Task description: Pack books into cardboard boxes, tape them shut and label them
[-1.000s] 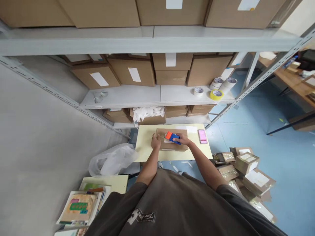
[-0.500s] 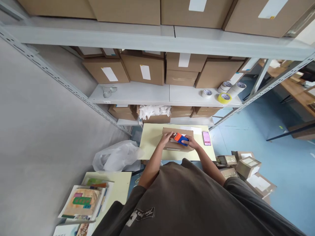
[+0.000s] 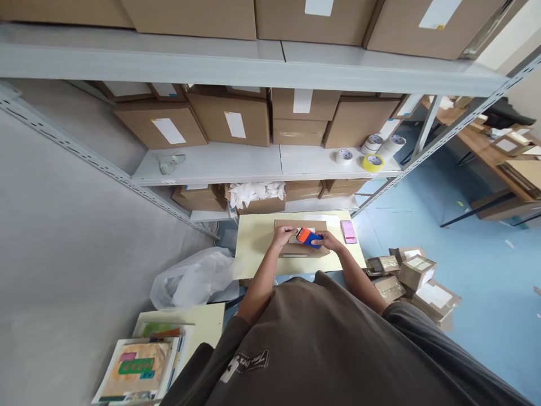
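Note:
A brown cardboard box [image 3: 302,250] with a pale label on top lies on the light yellow table [image 3: 253,254]. Over it, my right hand [image 3: 327,241] is wrapped round the blue end of an orange-and-blue handheld tool [image 3: 310,238] whose exact kind I cannot make out. The tool's orange end points left, towards my left hand [image 3: 284,235]. The fingers of that hand are pinched together just left of the orange end, above the box; whatever is between them is too small to tell. A phone with a pink screen [image 3: 349,232] lies right of the box.
Metal shelving [image 3: 203,160] with cardboard boxes stands ahead. On it are white tape rolls [image 3: 344,157] and a yellow tape roll [image 3: 372,163]. A clear plastic bag [image 3: 190,279] sits left of the table. Several parcels [image 3: 417,272] are piled on the floor at right.
The camera view has turned slightly to the right, so the shelf and table appear shifted left. My right hand keeps its hold on the tool; my left hand remains near its orange end.

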Demonstrator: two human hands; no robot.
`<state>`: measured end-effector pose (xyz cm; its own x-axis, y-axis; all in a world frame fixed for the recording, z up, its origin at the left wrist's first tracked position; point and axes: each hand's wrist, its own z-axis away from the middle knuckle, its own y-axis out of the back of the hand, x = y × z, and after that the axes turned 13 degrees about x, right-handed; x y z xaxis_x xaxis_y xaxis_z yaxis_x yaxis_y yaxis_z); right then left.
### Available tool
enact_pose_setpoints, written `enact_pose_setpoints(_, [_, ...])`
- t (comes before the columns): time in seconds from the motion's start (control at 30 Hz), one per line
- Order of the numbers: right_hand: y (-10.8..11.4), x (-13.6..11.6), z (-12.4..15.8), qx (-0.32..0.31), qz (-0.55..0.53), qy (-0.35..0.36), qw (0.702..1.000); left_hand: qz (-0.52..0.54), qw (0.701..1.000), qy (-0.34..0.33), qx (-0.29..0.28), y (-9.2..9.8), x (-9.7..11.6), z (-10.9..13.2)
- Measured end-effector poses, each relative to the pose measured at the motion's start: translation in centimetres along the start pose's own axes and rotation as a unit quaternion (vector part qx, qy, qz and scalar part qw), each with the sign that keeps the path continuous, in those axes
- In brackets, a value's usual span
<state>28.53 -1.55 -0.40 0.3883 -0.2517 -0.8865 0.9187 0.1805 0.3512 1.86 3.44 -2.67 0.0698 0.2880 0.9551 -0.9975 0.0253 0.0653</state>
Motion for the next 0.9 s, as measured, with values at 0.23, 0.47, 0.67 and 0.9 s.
enact_pose_setpoints(0.23, [0.4,-1.7,-0.6,-0.001,0.039,0.039,0.998,-0.037,0.997,-0.053,0.039,-0.1,0.2,0.4])
enact_pose_setpoints(0.47, [2.7,-3.5,-2.5,0.003,0.116,0.055,0.992,-0.102,0.973,-0.055,0.199,2.1,0.4,-0.1])
enact_pose_setpoints(0.67, [5.3,-1.9,-3.0,-0.025,0.173,0.010,0.985,-0.151,0.940,0.012,0.305,10.0,-0.7,-1.6])
enact_pose_setpoints(0.9, [2.9,-3.6,-6.2,-0.036,0.269,0.024,0.962,-0.247,0.923,0.085,0.281,11.4,-3.3,-2.3])
